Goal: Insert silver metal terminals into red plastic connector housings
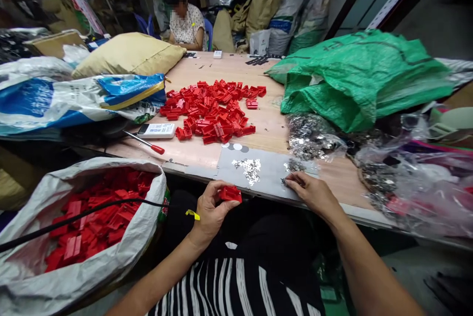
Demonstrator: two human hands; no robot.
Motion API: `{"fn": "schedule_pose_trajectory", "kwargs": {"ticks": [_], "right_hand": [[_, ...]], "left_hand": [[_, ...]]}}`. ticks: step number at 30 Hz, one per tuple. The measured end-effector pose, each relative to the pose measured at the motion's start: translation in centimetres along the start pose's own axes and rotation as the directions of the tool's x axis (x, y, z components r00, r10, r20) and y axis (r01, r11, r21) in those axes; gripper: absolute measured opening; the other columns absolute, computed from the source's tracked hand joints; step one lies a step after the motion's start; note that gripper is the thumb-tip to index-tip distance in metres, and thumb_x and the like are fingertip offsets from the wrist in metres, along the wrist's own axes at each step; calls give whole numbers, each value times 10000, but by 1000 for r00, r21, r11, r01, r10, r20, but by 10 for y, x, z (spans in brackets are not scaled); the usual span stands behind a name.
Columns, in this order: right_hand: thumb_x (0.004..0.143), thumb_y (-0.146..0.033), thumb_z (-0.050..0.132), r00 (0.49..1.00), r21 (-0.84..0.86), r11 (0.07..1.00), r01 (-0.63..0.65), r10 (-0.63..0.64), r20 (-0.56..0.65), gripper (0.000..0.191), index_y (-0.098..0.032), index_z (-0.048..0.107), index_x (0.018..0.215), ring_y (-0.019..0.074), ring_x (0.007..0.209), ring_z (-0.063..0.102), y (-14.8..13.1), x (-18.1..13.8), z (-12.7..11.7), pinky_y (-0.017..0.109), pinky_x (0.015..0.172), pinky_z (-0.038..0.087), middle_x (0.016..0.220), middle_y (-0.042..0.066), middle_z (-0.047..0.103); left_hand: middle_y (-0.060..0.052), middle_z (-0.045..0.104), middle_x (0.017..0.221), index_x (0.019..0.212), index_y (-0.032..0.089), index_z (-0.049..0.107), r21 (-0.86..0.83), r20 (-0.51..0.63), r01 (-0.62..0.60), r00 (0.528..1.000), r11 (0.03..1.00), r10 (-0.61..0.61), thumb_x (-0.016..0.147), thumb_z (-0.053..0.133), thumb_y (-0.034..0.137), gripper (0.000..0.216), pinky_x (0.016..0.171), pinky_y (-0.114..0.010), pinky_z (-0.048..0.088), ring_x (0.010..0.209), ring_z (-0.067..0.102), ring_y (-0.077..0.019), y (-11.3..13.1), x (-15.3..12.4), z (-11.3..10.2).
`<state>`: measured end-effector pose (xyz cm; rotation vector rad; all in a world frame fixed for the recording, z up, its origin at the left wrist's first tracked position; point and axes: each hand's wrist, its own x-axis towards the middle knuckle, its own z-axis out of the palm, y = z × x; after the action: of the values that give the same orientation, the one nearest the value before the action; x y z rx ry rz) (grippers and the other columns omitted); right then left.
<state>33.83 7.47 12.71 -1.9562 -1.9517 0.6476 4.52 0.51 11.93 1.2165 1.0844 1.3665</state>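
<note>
Between thumb and fingers, my left hand [212, 210] grips a red plastic part [231, 193] just in front of the table edge. My right hand [310, 190] is closed in a pinch at the grey board [273, 171], with a small dark metal piece [284, 181] at its fingertips. Close to it lies a little pile of dark metal pieces [295, 164]. Flat shiny metal pieces [250, 170] are spread on the board between my hands. Farther back, a heap of similar red parts [214, 109] covers the middle of the table.
At lower left stands an open white sack [148, 237] full of red parts. A red-handled screwdriver [157, 149] and a white box [157, 131] lie near the table edge. A green sack [362, 75] and bags of metal pieces [314, 134] occupy the right. Another person [188, 23] sits opposite.
</note>
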Motion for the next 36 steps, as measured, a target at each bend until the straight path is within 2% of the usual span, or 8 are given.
{"fn": "schedule_pose_trajectory", "kwargs": {"ticks": [4, 7, 12, 15, 18, 22, 28, 36], "right_hand": [[800, -461, 502, 997, -69, 997, -43, 38, -74, 291, -233, 628, 931, 198, 782, 592, -1, 1, -4, 289, 659, 389, 840, 8, 654], [817, -427, 480, 994, -30, 1000, 3, -6, -109, 266, -219, 619, 908, 180, 787, 591, -1, -3, -7, 283, 686, 399, 864, 10, 652], [820, -418, 524, 997, -61, 997, 50, -54, -53, 229, -224, 607, 911, 173, 823, 579, -8, -12, 2, 280, 681, 399, 903, 6, 634], [838, -382, 525, 986, -96, 991, 94, -106, -127, 189, -234, 622, 907, 179, 861, 573, -12, -14, 9, 287, 703, 400, 957, 6, 627], [860, -380, 532, 970, 42, 983, 180, -170, -175, 201, -215, 625, 925, 154, 768, 572, -24, -18, 12, 270, 700, 413, 885, 18, 632], [883, -374, 535, 962, 267, 924, 272, -257, -89, 203, -189, 612, 911, 118, 614, 528, -64, -31, 17, 235, 603, 406, 729, 3, 607], [886, -221, 564, 848, 299, 793, 531, -497, -186, 73, -208, 616, 934, 89, 751, 585, -112, -40, 28, 196, 680, 444, 860, -14, 636], [889, -161, 553, 694, 146, 687, 711, -656, -296, 87, -178, 601, 959, 120, 793, 596, -124, -36, 33, 243, 714, 483, 862, 29, 630]], "left_hand": [[-50, 625, 1080, 1048, 170, 532, -17, -8, 23, 1000, 1000, -23, 733, 733, 231, 378, 865, -291, 523, 963, 626, -150, 0, -1, -1], [-66, 635, 1082, 1039, 154, 513, -29, -27, 30, 999, 999, -31, 729, 736, 234, 391, 868, -297, 526, 952, 634, -152, -2, -1, -1], [-71, 639, 1102, 1068, 156, 503, -54, -29, 58, 998, 997, -60, 733, 733, 246, 416, 899, -316, 522, 977, 636, -166, -4, -1, 2], [-59, 632, 1124, 1111, 172, 536, -9, -27, 62, 998, 998, -63, 741, 726, 266, 426, 914, -310, 519, 992, 632, -166, -5, -1, 3], [-41, 640, 1102, 1123, 189, 566, 63, -36, 27, 999, 998, -24, 756, 713, 289, 407, 909, -304, 524, 970, 640, -159, -6, 0, 4], [-12, 645, 1082, 1132, 223, 578, 210, -47, -54, 997, 976, 65, 787, 683, 295, 367, 882, -279, 530, 943, 643, -136, 0, 0, 5], [11, 639, 1098, 1145, 243, 568, 385, -37, -183, 976, 904, 214, 804, 661, 270, 355, 891, -251, 516, 976, 628, -113, 8, 0, 3], [2, 647, 1076, 1130, 212, 573, 455, -32, -278, 944, 846, 327, 792, 664, 214, 350, 884, -220, 508, 968, 629, -102, 13, 4, 2]]}}
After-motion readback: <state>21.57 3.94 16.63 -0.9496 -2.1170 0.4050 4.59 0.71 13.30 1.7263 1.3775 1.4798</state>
